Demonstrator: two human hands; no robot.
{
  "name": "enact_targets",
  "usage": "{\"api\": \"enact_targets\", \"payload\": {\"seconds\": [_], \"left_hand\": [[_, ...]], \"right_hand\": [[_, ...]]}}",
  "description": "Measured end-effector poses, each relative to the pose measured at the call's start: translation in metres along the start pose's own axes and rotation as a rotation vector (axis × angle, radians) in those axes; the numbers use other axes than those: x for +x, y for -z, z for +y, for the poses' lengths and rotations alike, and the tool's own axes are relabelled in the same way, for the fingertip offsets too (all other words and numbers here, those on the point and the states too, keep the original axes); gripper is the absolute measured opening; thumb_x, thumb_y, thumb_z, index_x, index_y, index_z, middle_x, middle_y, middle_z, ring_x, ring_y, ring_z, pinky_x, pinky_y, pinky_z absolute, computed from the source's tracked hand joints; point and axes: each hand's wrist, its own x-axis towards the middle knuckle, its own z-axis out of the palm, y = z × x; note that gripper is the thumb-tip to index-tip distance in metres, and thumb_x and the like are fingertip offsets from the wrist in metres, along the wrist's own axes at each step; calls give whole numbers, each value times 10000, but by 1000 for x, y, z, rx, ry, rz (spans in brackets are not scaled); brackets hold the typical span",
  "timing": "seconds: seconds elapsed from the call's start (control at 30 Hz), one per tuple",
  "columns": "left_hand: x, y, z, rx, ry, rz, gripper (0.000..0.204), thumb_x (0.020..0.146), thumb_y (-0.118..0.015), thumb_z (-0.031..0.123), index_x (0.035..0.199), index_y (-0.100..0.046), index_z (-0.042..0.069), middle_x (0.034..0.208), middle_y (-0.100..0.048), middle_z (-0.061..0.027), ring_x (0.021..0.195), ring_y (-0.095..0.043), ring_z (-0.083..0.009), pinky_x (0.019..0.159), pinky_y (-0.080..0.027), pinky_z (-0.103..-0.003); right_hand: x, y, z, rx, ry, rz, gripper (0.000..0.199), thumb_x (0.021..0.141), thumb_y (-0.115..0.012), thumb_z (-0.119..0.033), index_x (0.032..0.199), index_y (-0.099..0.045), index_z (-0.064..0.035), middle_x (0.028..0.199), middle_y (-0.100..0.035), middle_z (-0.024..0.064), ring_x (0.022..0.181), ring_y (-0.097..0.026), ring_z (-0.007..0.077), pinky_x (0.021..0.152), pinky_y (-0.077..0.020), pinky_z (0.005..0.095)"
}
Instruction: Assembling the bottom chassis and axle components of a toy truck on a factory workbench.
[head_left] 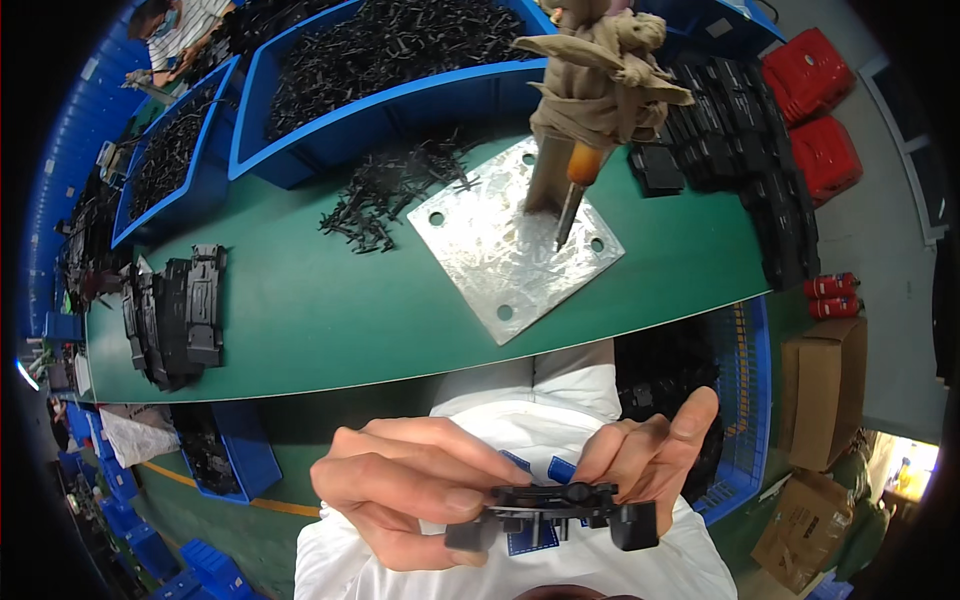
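Low over my lap, my left hand [385, 485] grips one end of a black molded plastic part [550, 497], thumb in front and fingers behind. The part is seen edge-on, with a block-like end on each side and thin pegs pointing down. Around its right end my right hand [650, 455] is closed, one finger sticking up and away; its thumb is hidden. Beyond the table edge, a soldering-iron-like tool [580, 165] with an orange handle hangs tip down, bound in brown cloth to a post on a silvery metal plate [480, 265].
Small black pieces lie heaped on the green table [300, 310] beside the plate [370, 190]. Blue bins [400, 110] of similar pieces stand behind. Black molded parts are stacked at left [175, 310] and right [740, 120]. A blue crate [750, 400] sits right of my legs. Another person [185, 35] sits far left.
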Motion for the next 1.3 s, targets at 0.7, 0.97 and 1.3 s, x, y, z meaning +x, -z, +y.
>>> {"api": "enact_targets", "payload": {"seconds": [0.7,0.97,1.3], "left_hand": [[-17,-7,-48,-194,700,547,557,823,-628,-74,1354,-463,-88,967,-714,-150,863,-665,-131,797,-502,-234],[-18,-7,-47,-164,703,538,548,839,-627,-57,1361,-463,-75,917,-708,-119,820,-644,-107,761,-489,-219],[-16,-9,-47,-170,721,550,551,839,-628,-54,1364,-462,-73,897,-704,-107,807,-639,-102,753,-489,-216]], "right_hand": [[15,27,7,-224,-552,699,539,882,-581,64,1341,-326,-57,1015,-638,145,913,-615,157,846,-489,287],[13,29,9,-197,-553,691,524,892,-581,54,1337,-324,-47,1003,-638,150,920,-621,167,853,-501,302],[12,29,9,-197,-544,687,541,901,-581,46,1362,-313,-46,1047,-642,177,961,-633,194,879,-510,321]]}}
